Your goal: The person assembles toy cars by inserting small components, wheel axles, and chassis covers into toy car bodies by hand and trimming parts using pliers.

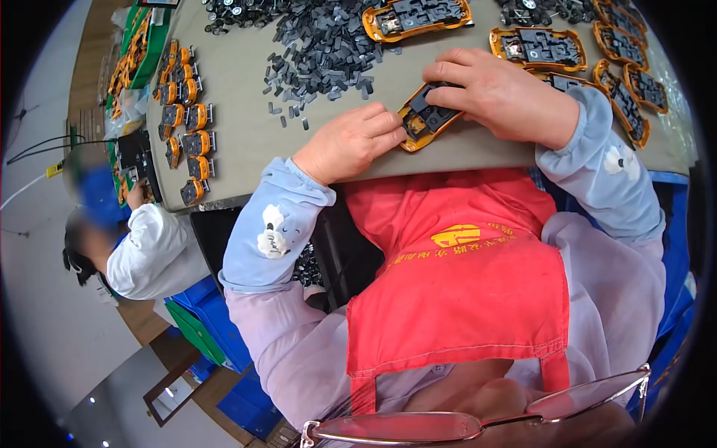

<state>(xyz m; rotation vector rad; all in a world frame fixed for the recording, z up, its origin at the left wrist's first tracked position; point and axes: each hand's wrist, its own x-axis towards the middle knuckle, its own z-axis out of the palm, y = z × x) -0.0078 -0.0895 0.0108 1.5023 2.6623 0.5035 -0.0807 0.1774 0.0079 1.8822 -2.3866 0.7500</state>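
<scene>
An orange toy car body point(427, 123) with a black underside facing up lies tilted near the table's front edge, between my hands. My left hand point(349, 143) pinches its near-left end with closed fingers. From the far right, my right hand point(502, 95) curls over the other end, its fingertips resting on the black underside. Whether a small part sits under those fingertips is hidden. A heap of small black rectangular pieces point(317, 48) spreads beyond my left hand. Just past my fingers, another upturned orange car body point(418, 16) lies on the table.
Several upturned car bodies point(539, 48) stand to the right. Rows of small orange-and-black parts point(196, 142) line the table's left side point(246, 160). Black wheel parts point(237, 13) lie at the back. A co-worker in a white sleeve point(158, 250) sits at left, near a green tray point(153, 45).
</scene>
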